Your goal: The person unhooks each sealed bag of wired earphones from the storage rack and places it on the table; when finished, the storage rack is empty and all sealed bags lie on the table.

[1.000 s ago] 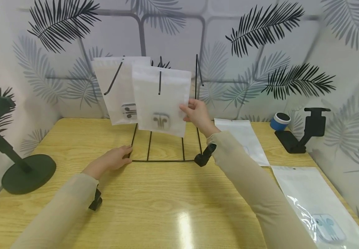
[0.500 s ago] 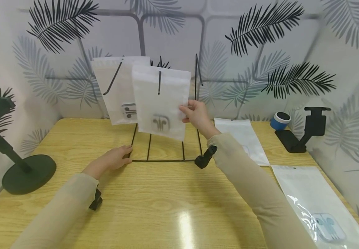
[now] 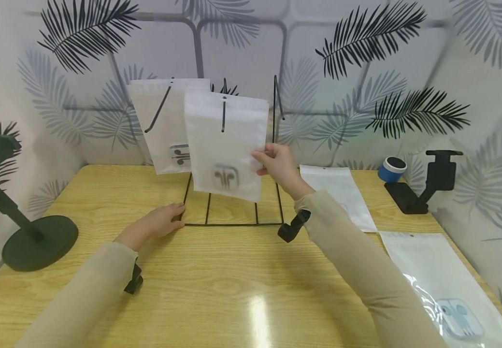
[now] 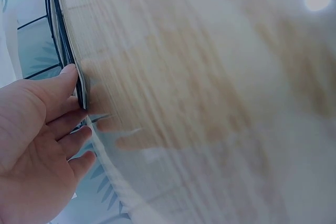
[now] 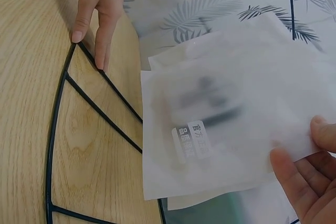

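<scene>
A black wire display rack (image 3: 233, 224) stands on the wooden table. My left hand (image 3: 161, 221) holds its front left corner, thumb on top of the wire, as the left wrist view also shows at the rack's corner wire (image 4: 82, 95). From the middle hook hangs a frosted white zip bag (image 3: 222, 145) with an earphone set showing through low down. My right hand (image 3: 282, 166) pinches this bag by its right edge, and its lower end tilts out toward me. Behind it to the left, another white earphone bag (image 3: 159, 125) hangs on the left hook.
Two more bags lie at the right, a smaller white bag (image 3: 335, 191) at the back and a clear-fronted earphone bag (image 3: 442, 280) nearer. Beyond them are a blue jar (image 3: 392, 169) and a black phone stand (image 3: 424, 188). A dark green stand (image 3: 37, 237) is at the left.
The middle bag's lower end has swung outward and down, with my right hand drawing slightly right and down along with it. My left hand has stayed put on the rack corner.
</scene>
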A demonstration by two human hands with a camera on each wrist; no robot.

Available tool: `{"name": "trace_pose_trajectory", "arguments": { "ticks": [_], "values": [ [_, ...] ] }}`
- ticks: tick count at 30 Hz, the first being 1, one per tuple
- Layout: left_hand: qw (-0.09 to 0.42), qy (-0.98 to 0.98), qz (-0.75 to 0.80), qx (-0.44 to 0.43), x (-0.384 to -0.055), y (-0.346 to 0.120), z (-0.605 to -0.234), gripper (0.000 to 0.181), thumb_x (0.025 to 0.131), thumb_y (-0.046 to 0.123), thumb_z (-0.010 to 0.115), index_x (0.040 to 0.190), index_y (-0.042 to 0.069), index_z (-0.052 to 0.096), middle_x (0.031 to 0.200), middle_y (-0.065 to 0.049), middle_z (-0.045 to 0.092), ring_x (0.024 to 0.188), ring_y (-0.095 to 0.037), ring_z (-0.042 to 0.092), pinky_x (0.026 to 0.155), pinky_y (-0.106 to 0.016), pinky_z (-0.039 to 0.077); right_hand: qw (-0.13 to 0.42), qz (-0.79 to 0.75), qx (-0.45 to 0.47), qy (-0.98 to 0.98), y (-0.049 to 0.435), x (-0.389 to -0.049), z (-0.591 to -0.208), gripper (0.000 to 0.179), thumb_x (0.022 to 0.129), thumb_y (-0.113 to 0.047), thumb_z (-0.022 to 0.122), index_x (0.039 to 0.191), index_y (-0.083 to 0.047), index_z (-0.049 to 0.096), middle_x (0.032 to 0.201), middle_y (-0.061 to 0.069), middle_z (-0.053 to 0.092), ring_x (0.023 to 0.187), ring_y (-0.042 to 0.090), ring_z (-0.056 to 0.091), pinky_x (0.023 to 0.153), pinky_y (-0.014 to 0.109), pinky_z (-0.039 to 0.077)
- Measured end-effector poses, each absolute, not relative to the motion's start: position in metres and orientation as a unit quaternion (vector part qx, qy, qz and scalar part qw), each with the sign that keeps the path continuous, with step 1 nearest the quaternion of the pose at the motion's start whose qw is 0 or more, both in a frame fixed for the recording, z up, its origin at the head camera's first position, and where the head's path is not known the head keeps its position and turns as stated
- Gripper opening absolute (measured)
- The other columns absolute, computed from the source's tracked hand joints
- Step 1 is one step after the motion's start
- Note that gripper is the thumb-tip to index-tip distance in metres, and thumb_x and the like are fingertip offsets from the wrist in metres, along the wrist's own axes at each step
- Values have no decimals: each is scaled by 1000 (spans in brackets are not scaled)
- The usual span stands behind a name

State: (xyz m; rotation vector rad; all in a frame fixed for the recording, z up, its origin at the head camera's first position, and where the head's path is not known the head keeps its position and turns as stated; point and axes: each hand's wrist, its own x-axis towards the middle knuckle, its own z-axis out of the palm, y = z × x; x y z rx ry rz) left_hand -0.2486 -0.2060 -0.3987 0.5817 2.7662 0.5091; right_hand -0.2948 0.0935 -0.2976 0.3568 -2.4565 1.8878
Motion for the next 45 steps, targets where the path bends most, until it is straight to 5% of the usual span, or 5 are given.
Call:
{"name": "trace_pose_trajectory", "arguments": {
  "ticks": [12,45],
  "values": [
    [134,954,175,203,-248,-208,-401,54,96,16,50,139,-10,29,143,-29,22,129,-45,22,104,-54,22,11,597,126,-793,95,-279,-297,20,91,-15,60,101,2,66,91,13,67,60,19,63,64,31,55],
    [121,954,170,216,-250,-207,-402,53,95,15,51,137,-12,31,141,-31,26,126,-47,27,102,-53,26,-1,597,198,-777,110,-239,-298,19,91,-10,60,100,4,66,84,13,68,61,21,62,64,36,55]
  ]
}}
